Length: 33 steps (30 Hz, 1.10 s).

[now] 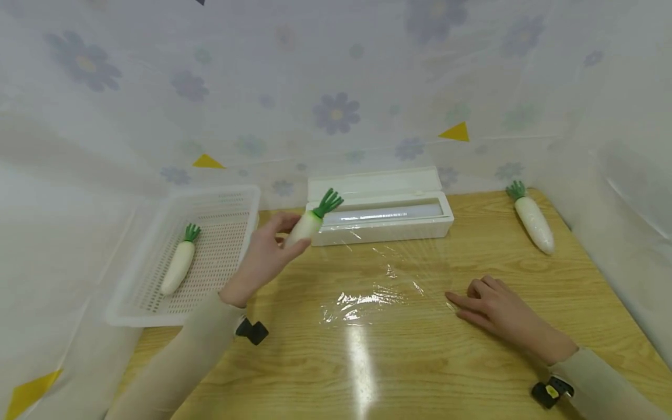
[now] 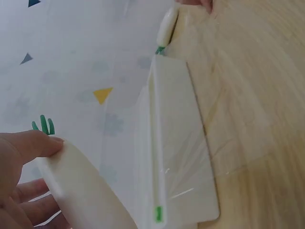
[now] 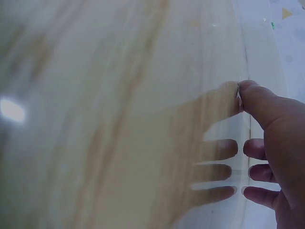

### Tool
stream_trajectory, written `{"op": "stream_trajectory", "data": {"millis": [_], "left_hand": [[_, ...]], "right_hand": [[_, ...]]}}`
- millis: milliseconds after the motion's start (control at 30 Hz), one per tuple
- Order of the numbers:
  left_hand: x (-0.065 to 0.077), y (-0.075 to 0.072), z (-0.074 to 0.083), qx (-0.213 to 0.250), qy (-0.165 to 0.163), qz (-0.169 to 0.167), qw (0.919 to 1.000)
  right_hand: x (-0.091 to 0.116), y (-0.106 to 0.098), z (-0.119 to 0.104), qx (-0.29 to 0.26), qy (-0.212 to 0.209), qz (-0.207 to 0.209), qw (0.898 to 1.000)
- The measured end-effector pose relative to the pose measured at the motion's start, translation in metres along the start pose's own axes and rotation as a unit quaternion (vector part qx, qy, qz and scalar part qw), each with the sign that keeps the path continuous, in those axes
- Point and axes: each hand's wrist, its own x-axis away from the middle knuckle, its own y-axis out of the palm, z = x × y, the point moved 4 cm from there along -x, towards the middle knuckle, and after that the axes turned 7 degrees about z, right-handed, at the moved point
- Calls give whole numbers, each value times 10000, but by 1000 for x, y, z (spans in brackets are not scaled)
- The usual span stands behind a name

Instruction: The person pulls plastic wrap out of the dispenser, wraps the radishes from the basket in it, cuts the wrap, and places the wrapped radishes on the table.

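Observation:
My left hand [image 1: 269, 248] grips a white radish [image 1: 303, 228] with green leaves, holding it up in front of the wrap box [image 1: 383, 231]. In the left wrist view, the thumb presses near its leafy end. Clear plastic wrap [image 1: 367, 298] runs from the roll [image 1: 383, 214] in the box toward me over the table. At the wrap's right edge, my right hand [image 1: 501, 315] rests low with fingers spread. In the right wrist view, its thumb tip [image 3: 249, 88] meets its reflection on the shiny surface, the other fingertips close to theirs.
A white plastic basket [image 1: 252, 216] at the left holds another radish [image 1: 180, 265]. One more radish [image 1: 534, 224], shiny on its surface, lies at the table's far right. The box lid [image 1: 375, 184] stands raised against the flowered sheet [image 1: 336, 146] behind the wooden table [image 1: 294, 373].

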Motion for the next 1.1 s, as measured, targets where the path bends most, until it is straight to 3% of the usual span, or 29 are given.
{"op": "stream_trajectory", "data": {"millis": [167, 333, 667, 833, 967, 1100], "left_hand": [[11, 44, -1, 191, 139, -659, 9975], [19, 89, 0, 345, 71, -1518, 9878], [24, 158, 19, -323, 550, -2407, 9685], [23, 184, 24, -730, 1026, -2586, 9577], [24, 193, 30, -1085, 1314, -2664, 9487], [27, 198, 30, -1222, 1423, -2662, 9455]], "right_hand": [[-1, 0, 0, 70, -28, 5, 10000], [-1, 0, 0, 86, -81, 32, 9999], [1, 1, 1, 50, -191, 145, 9997], [2, 2, 2, 58, -177, 133, 9997], [2, 4, 3, 81, -135, 66, 9999], [1, 3, 4, 79, -124, 60, 9999]]}}
